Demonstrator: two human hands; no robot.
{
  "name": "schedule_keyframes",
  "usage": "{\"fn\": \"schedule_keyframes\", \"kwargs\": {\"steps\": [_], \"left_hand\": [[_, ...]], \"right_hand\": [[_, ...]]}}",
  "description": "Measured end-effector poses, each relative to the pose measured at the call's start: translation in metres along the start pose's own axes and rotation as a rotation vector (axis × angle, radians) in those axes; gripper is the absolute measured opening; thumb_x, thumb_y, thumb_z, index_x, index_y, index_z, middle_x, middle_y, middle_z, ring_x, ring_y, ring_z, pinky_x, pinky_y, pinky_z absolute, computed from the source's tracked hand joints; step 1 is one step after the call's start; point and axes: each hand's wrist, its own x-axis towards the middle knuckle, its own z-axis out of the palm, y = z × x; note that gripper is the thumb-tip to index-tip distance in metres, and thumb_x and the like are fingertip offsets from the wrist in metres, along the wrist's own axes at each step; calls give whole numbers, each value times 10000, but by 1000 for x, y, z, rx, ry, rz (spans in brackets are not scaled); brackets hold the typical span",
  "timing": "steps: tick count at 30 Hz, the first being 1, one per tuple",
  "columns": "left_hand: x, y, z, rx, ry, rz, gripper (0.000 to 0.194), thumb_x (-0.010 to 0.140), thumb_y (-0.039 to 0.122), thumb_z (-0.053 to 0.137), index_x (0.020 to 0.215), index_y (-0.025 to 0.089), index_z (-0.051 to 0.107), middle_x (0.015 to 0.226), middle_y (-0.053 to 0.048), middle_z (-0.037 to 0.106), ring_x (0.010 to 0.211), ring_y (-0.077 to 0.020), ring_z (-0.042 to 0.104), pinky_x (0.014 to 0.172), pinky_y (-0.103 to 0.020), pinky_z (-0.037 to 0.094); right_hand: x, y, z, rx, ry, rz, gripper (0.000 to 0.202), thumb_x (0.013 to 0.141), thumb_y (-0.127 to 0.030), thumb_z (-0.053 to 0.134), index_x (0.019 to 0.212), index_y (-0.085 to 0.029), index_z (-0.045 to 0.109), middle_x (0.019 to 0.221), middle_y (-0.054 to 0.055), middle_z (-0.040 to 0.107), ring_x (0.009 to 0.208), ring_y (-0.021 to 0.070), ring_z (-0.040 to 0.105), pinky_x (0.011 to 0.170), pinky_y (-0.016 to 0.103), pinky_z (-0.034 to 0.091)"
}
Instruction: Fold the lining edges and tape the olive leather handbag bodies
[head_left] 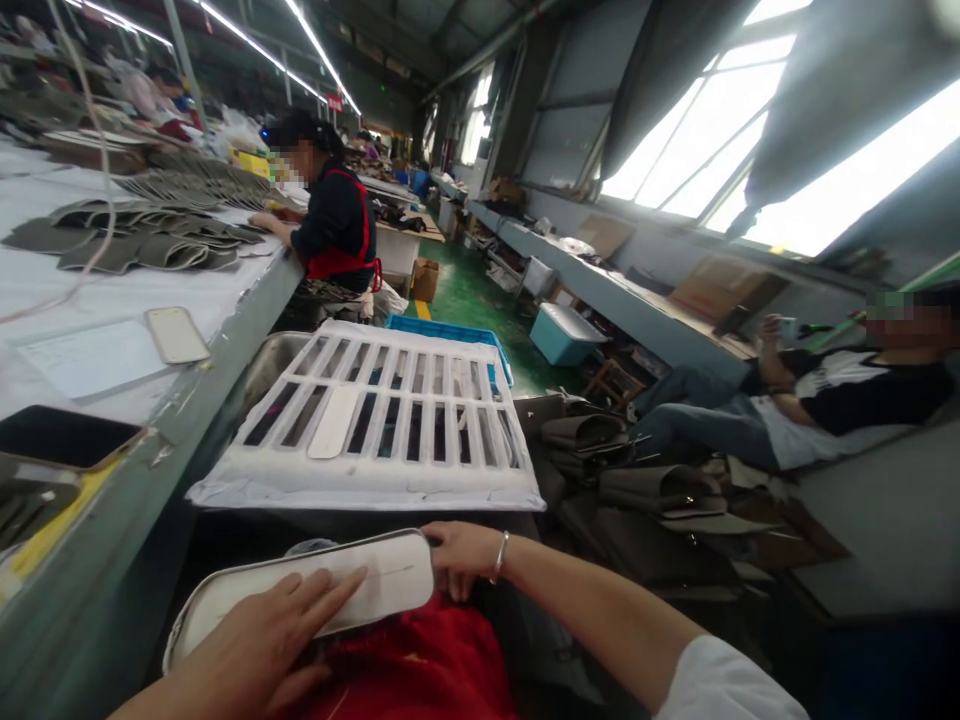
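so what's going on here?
The person's left hand lies flat on a cream piece over the lap, while the right hand is at its far end; whether that one grips it is unclear. In front, a similar strip lies on a white rack. A co-worker leans over the table at left.

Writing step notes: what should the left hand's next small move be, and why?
Perhaps slide the left hand back to bare the thin dark line on the pale piece: its index fingertip lies by the line's left end, I can't tell whether it's mark or thread, and the right hand is at the piece's right end.
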Motion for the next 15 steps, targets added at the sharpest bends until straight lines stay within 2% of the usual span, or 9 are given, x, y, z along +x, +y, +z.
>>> {"fn": "schedule_keyframes", "kwargs": {"steps": [3, 5, 10, 15], "left_hand": [[10, 4, -3, -6, -109, -19, 742, 787, 300, 499, 1385, 416, 74, 1280, -63, 460, 1028, -279, 527, 837, -444, 457], [15, 4, -2, 0, -150, -54, 756, 769, 280, 508, 1370, 452, 83, 1309, -62, 431, 1036, -292, 524, 842, -473, 444], [21, -1, -2, -42, -193, -70, 726, 770, 285, 497, 1366, 456, 119, 1325, -81, 401, 1091, -293, 498, 899, -472, 405], [27, 0, -10, -104, -202, -45, 746, 743, 246, 513, 1374, 424, 159, 1264, -83, 444, 1033, -262, 535, 881, -433, 430]], "right_hand": [[5, 7, 11, -153, 107, -15, 506, 771, -170, 454, 1266, -198, 352, 520, -42, 517, 383, 104, 506, 366, 205, 437], [9, 11, 16, -165, 120, -50, 508, 753, -113, 441, 1251, -194, 390, 536, -34, 514, 392, 103, 501, 373, 212, 440], [11, 21, 20, -27, 263, -251, 375, 805, -203, 425, 1171, -198, 506, 611, -13, 524, 392, 58, 412, 382, 173, 373], [-3, 13, 22, 150, 291, -310, 378, 789, -166, 396, 1132, -205, 551, 500, -54, 408, 364, 55, 320, 333, 160, 255]]}}
